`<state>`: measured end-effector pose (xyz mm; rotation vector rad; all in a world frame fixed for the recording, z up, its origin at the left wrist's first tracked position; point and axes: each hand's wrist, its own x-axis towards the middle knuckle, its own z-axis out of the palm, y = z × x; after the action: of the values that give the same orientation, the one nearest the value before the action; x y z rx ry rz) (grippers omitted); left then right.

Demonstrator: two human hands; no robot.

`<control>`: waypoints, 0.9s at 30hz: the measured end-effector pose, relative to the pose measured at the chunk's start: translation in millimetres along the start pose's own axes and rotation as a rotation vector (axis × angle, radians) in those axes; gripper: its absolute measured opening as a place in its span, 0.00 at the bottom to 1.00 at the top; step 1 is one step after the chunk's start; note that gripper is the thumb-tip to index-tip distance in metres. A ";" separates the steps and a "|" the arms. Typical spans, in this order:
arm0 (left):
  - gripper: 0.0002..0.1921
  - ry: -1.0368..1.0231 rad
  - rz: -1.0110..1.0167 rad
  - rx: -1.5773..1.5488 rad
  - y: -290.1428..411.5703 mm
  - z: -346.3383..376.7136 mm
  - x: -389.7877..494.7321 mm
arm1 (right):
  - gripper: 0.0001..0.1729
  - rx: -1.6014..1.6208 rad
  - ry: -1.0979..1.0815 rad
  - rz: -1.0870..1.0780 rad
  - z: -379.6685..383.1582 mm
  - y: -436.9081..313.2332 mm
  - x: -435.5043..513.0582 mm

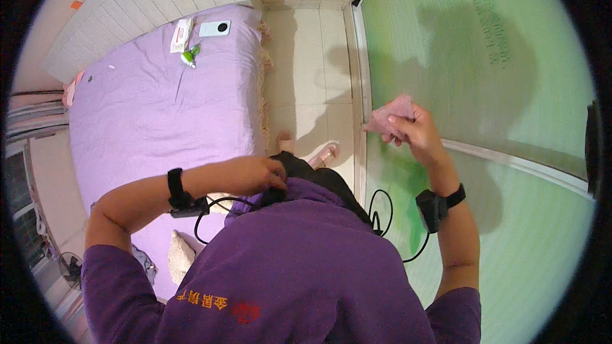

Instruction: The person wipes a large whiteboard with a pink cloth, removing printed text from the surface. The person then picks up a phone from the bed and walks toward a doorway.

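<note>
My right hand (420, 129) grips a folded pink cloth (393, 115), with the thumb lying over it. Hand and cloth are up against or just in front of a green translucent door panel (449, 95); whether they touch it I cannot tell. At my waist, my left hand (260, 175) has its fingers curled by the hem of my purple shirt (306, 258) and my black trousers (299, 167). Its fingertips are partly hidden, so any hold on the fabric cannot be made out.
A bed with a purple sheet (158, 110) stands to my left. On it lie a pale phone (215, 28), a white packet (181, 36) and a green-and-white bottle (188, 59). Black cables (382, 210) hang from wrist-worn devices. A white frame rail (516, 165) crosses the green panels.
</note>
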<state>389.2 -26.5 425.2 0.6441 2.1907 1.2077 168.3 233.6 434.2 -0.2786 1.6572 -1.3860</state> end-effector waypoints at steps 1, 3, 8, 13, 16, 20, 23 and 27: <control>0.13 -0.038 -0.011 -0.008 0.4 4.1 -4.2 | 0.08 0.002 0.004 -0.024 2.0 -0.9 -3.0; 0.12 -0.008 -0.013 0.076 -0.3 8.6 -4.7 | 0.09 0.006 0.023 -0.038 6.3 -3.2 -8.3; 0.12 -0.119 0.051 0.325 -3.8 8.6 -5.9 | 0.11 0.029 0.078 -0.065 2.3 -14.1 -17.4; 0.18 -0.027 -0.193 0.006 14.3 10.0 -29.3 | 0.11 0.030 0.112 -0.086 -6.8 -26.9 -19.0; 0.16 0.162 -0.240 -0.170 29.0 6.9 -42.8 | 0.10 0.052 0.119 -0.069 -6.9 -29.0 -20.1; 0.17 0.033 -0.095 -0.211 29.4 3.0 -44.8 | 0.09 0.083 0.113 -0.065 -4.5 -23.5 -20.4; 0.16 0.020 -0.066 -0.151 27.7 6.8 -45.9 | 0.10 0.133 0.072 -0.078 -1.9 -17.9 -17.9; 0.14 -0.005 -0.204 -0.057 34.9 12.5 -44.2 | 0.10 0.147 0.019 -0.111 3.4 -17.4 -11.2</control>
<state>435.0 -30.5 460.2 0.3890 2.1498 1.1552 170.5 233.0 455.0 -0.2763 1.5661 -1.5896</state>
